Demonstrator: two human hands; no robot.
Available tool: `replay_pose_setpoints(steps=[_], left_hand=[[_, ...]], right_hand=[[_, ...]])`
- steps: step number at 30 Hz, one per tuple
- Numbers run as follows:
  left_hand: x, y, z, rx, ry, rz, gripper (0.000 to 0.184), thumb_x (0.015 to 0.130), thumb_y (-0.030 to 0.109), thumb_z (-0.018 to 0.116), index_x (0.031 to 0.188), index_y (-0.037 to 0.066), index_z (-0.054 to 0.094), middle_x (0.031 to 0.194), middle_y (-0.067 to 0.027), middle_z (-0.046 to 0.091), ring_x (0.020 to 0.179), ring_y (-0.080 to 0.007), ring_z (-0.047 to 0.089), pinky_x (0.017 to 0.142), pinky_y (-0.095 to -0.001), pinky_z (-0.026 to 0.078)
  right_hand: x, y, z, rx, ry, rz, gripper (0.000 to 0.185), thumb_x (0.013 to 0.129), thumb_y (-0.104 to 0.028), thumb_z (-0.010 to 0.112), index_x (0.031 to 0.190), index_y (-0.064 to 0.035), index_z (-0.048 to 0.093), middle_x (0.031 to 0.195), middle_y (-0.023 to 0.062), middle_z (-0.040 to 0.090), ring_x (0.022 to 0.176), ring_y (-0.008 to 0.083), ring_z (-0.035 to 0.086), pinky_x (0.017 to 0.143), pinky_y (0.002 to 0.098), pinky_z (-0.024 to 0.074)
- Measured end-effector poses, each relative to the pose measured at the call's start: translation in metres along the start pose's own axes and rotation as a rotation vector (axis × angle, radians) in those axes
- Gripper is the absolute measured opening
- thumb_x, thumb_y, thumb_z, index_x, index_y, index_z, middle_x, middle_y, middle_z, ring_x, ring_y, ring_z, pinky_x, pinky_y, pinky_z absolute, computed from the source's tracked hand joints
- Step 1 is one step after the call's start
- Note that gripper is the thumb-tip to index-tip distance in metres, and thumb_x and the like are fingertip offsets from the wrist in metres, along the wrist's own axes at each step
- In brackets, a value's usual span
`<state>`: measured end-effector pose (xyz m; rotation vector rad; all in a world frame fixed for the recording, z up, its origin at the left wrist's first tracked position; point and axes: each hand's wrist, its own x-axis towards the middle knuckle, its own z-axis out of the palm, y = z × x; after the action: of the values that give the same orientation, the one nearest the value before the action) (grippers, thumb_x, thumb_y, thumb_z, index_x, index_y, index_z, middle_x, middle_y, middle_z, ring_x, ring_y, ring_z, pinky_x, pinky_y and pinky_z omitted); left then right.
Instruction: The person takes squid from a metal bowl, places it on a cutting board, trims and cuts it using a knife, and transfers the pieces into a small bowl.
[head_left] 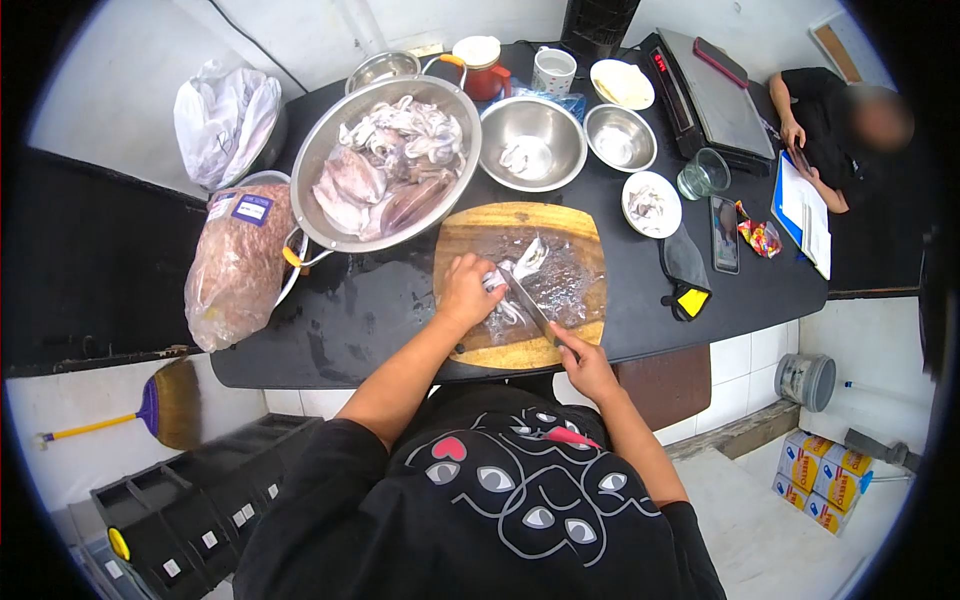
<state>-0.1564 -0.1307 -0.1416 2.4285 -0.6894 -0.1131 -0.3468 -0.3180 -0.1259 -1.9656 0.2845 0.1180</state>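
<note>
On the wooden cutting board (460, 225), my left hand (468, 290) presses its fingers on a pale piece of squid (494, 280). My right hand (585, 362) is closed round the handle of a knife (532, 308), whose blade slants up and left to the squid beside my left fingers. Another whitish squid piece (531, 258) lies just above the blade. Wet scraps and liquid cover the middle of the board. Up and left of the board, a large steel pan (310, 190) with orange-tipped handles holds whole squid and tentacles.
Behind the board are a steel bowl (556, 175) with a few pieces, a smaller bowl (620, 140) and a white bowl (670, 220). A glass (704, 174), phone (725, 235) and scale (715, 105) stand right. A bagged package (235, 265) is left. Another person (835, 130) sits far right.
</note>
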Motion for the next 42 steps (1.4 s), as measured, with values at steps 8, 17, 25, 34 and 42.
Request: replay_pose_setpoints(steps=[8, 17, 25, 34, 42], left_hand=[[-0.002, -0.003, 0.002, -0.067, -0.003, -0.023, 0.031, 0.068, 0.018, 0.08, 0.094, 0.005, 0.067, 0.096, -0.0144, 0.059, 0.1, -0.0347, 0.055, 0.089, -0.0416, 0.046], [-0.004, 0.001, -0.006, -0.019, -0.043, 0.003, 0.031, 0.071, 0.018, 0.077, 0.096, 0.002, 0.067, 0.097, -0.0144, 0.059, 0.1, -0.0345, 0.054, 0.09, -0.0411, 0.045], [0.001, 0.003, -0.005, 0.054, -0.101, 0.011, 0.031, 0.072, 0.02, 0.076, 0.096, 0.002, 0.067, 0.098, -0.0148, 0.059, 0.101, -0.0347, 0.054, 0.091, -0.0412, 0.045], [0.001, 0.004, -0.007, 0.067, -0.117, -0.02, 0.03, 0.074, 0.02, 0.075, 0.096, 0.001, 0.067, 0.098, -0.0161, 0.059, 0.103, -0.0357, 0.054, 0.092, -0.042, 0.045], [0.0, 0.004, -0.006, 0.089, -0.114, -0.012, 0.031, 0.073, 0.021, 0.076, 0.097, 0.002, 0.067, 0.099, -0.0156, 0.06, 0.102, -0.0348, 0.055, 0.091, -0.0414, 0.045]], right_hand=[[0.008, -0.003, -0.014, 0.224, -0.154, 0.389, 0.045, 0.093, -0.007, 0.055, 0.135, -0.0222, 0.055, 0.122, 0.0139, 0.065, 0.104, 0.0226, 0.066, 0.087, 0.0293, 0.0495], [0.01, 0.005, -0.012, 0.056, -0.095, 0.062, 0.042, 0.092, -0.005, 0.055, 0.132, -0.0181, 0.057, 0.125, 0.0136, 0.063, 0.112, 0.025, 0.063, 0.091, 0.0292, 0.0485], [0.016, 0.0, -0.008, 0.042, -0.07, 0.024, 0.042, 0.092, -0.006, 0.056, 0.131, -0.0197, 0.058, 0.124, 0.0165, 0.062, 0.113, 0.028, 0.063, 0.092, 0.0303, 0.0484], [0.017, -0.002, -0.006, 0.041, -0.037, -0.087, 0.044, 0.091, -0.002, 0.055, 0.132, -0.0183, 0.057, 0.123, 0.0186, 0.062, 0.113, 0.0299, 0.062, 0.092, 0.0309, 0.048], [0.028, -0.014, -0.009, -0.043, -0.091, 0.003, 0.044, 0.091, -0.004, 0.055, 0.132, -0.0196, 0.058, 0.117, 0.0211, 0.064, 0.106, 0.0341, 0.064, 0.087, 0.0339, 0.05]])
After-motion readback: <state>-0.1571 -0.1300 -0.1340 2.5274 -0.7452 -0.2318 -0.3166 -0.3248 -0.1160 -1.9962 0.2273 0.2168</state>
